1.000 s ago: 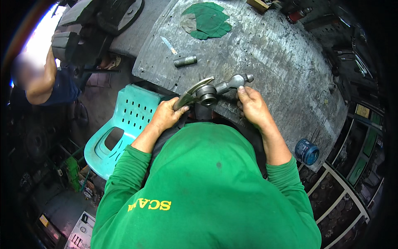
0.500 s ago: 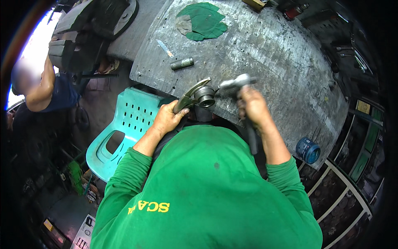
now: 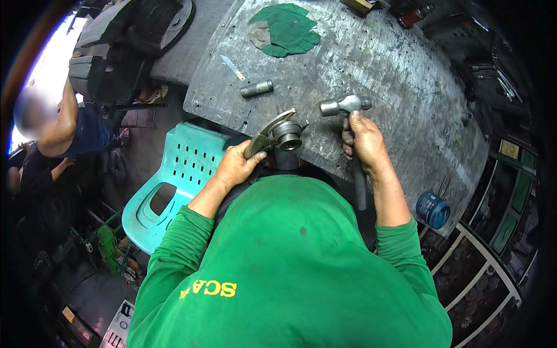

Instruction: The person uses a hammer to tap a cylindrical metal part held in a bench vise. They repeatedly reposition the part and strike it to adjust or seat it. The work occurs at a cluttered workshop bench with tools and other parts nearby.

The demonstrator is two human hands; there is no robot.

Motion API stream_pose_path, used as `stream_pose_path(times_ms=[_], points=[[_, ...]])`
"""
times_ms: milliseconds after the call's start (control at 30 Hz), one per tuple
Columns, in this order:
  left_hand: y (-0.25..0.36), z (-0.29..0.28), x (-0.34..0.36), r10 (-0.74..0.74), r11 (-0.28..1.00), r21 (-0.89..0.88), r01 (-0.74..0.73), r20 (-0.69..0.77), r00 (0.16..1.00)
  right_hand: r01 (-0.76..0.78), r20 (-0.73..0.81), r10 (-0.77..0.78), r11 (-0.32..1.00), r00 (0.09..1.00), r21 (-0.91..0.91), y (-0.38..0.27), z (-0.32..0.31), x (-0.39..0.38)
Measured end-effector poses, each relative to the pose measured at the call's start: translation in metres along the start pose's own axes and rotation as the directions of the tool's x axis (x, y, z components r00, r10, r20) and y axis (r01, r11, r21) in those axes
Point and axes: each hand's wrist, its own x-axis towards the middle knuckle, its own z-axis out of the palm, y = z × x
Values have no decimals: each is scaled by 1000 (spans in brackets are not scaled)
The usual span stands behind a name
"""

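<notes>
Metal part: tilting over the near edge of the worktop, right in front of my body, its round collar facing up and toward me; what it is resting on, I'm not making out.
Left grip: clamping the low end of the part's curved plate, my thumb lying along the near side.
Hammer: pointing its flat face left, ball end facing right, its head sitting clearly apart from the part.
Right grip: wrapping the dark handle just below the head, the rest of it running down toward me.
Cylinder: lying on its side on the worktop, just beyond the part.
Pale strip: lying a little past the cylinder.
Green cloth: spreading flat farther off, near the top of my view.
Blue jar: sitting at the worktop's right edge.
Turquoise chair: standing at my left, beside the worktop.
Co-worker: reaching an arm up, away to the left.
</notes>
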Motion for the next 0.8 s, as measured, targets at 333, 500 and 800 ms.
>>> stream_pose_path(times_ms=[333,500,800], points=[[-2,-4,3,-17,1000,24,17,18,1000,104,62,-88,943,994,-317,-7,2,6],[-1,-4,3,35,999,-23,-35,-2,999,295,207,-210,678,955,-674,-13,0,4],[-5,-3,4,37,999,4,-37,-6,999,350,186,-323,579,928,-736,-24,4,-4]])
